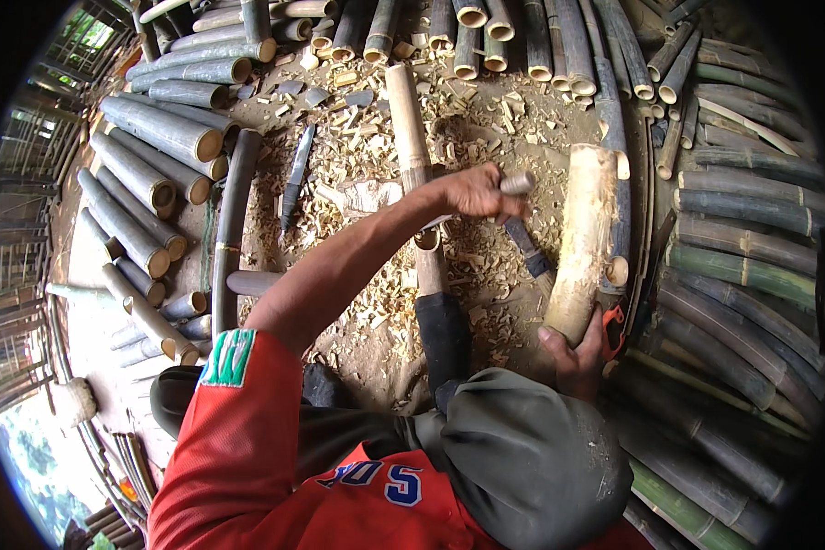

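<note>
Reaching across the middle, my left hand (475, 191) is closed around a tool with a round, pale handle (518, 183). A sliver of what looks like its blade shows below the wrist; the rest is hidden. My right hand (575, 353) grips the lower end of a thick, pale bamboo piece (582, 229), its thumb on the near side. This piece stands tilted, its outer skin shaved off and its upper part roughly frayed. Beneath my left forearm runs a long bamboo pole (407, 110), with black wrapping (443, 335) around its near part.
Wood shavings (367, 302) cover the ground. A knife (298, 179) lies at the left, and a dark-handled tool (527, 246) beside the pale piece. An orange-and-black handle (616, 332) is near my right hand. Cut bamboo lengths (160, 124) line the left, far side and right (747, 243).
</note>
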`<act>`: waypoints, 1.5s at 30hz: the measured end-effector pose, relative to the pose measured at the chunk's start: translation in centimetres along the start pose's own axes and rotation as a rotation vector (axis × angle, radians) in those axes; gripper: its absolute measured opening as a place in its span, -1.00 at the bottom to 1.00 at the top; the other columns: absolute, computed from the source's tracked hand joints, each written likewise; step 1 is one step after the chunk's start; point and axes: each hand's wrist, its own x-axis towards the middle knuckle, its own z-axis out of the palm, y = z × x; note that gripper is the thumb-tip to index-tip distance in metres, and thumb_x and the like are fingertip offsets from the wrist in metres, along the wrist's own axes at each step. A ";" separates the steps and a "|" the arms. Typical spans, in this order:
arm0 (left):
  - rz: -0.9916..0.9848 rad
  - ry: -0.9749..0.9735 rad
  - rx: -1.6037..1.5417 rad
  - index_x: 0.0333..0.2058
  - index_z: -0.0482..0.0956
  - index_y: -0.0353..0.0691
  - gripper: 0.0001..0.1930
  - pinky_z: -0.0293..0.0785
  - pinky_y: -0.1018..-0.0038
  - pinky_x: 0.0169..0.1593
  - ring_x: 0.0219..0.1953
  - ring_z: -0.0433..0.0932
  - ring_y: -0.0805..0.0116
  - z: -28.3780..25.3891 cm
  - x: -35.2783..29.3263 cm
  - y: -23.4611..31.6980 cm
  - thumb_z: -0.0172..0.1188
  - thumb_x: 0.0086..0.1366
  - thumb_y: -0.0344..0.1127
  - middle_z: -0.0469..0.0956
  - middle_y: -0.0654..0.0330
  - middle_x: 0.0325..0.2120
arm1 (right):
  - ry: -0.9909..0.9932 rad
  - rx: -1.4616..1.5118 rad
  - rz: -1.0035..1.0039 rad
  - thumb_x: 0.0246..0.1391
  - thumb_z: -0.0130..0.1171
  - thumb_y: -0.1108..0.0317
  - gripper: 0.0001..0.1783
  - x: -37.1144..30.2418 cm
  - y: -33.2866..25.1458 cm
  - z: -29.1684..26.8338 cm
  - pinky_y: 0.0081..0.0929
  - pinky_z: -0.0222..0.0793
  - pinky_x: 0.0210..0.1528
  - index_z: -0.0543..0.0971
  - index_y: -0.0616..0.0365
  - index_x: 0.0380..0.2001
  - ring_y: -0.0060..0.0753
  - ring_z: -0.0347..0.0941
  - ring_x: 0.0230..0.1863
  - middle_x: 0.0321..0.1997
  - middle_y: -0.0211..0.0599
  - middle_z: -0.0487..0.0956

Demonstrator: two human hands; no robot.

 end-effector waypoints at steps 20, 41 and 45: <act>0.452 0.337 0.591 -0.01 0.61 -0.24 -0.79 0.66 0.44 -0.23 -0.13 0.73 0.38 5.2 -6.6 -3.0 0.15 0.42 -0.47 0.75 0.14 -0.12 | -0.103 -0.441 -0.422 -0.02 0.48 0.25 0.00 4.2 -6.0 3.9 -0.09 0.51 0.05 0.17 0.48 0.35 0.09 0.62 -0.04 -0.04 0.27 0.59; 1.148 1.593 -0.570 -0.43 0.65 -0.25 -0.62 0.40 0.49 -0.31 -0.47 0.46 0.49 5.9 -11.1 -7.9 0.50 0.30 -0.03 0.62 0.24 -0.50 | -0.712 -0.529 -0.609 -0.15 0.46 0.21 0.08 11.3 -17.5 8.0 -0.18 0.25 0.41 0.16 0.49 0.36 0.02 0.42 0.30 0.25 0.20 0.46; 1.244 1.502 -0.793 -0.33 0.62 -0.24 -0.64 0.42 0.47 -0.28 -0.46 0.47 0.49 6.4 -11.2 -8.0 0.51 0.29 -0.07 0.55 0.29 -0.52 | -0.851 -0.535 -0.502 -0.16 0.51 0.05 0.26 11.1 -19.9 12.2 -0.24 0.08 0.51 0.07 0.51 0.45 -0.03 0.27 0.45 0.39 0.22 0.34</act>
